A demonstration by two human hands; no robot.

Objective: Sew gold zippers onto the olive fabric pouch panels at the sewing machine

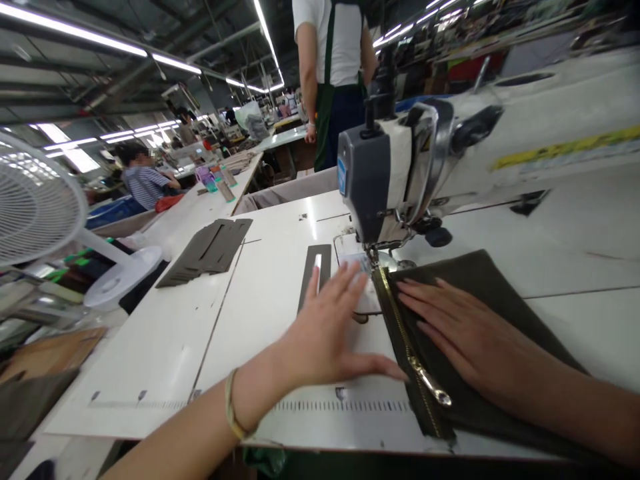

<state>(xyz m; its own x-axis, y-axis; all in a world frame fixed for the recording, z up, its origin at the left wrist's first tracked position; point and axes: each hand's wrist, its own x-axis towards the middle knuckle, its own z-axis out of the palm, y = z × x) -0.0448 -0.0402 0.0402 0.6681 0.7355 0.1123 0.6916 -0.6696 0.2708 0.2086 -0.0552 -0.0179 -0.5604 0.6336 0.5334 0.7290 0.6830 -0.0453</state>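
Observation:
My right hand [465,333] lies flat, fingers stretched out, on a dark olive fabric panel [475,273]. Along the panel's left edge runs a zipper [400,313] with gold teeth and a shiny metal pull [434,387]. Its far end reaches the presser foot of the sewing machine [373,173]. Left of the zipper, my left hand [325,327] is spread with the thumb pointing to the zipper's edge; nothing is held in it. Beyond its fingers lies a small dark frame-shaped piece with a slot [306,273], partly covered by the hand.
A stack of slotted dark pieces [207,252] lies on the white sewing table [265,300]. At the left stands a white fan [37,200]. A person in a green apron [333,80] stands behind the machine; another in a striped shirt [145,187] sits farther left. Bottles [224,188] stand on another table.

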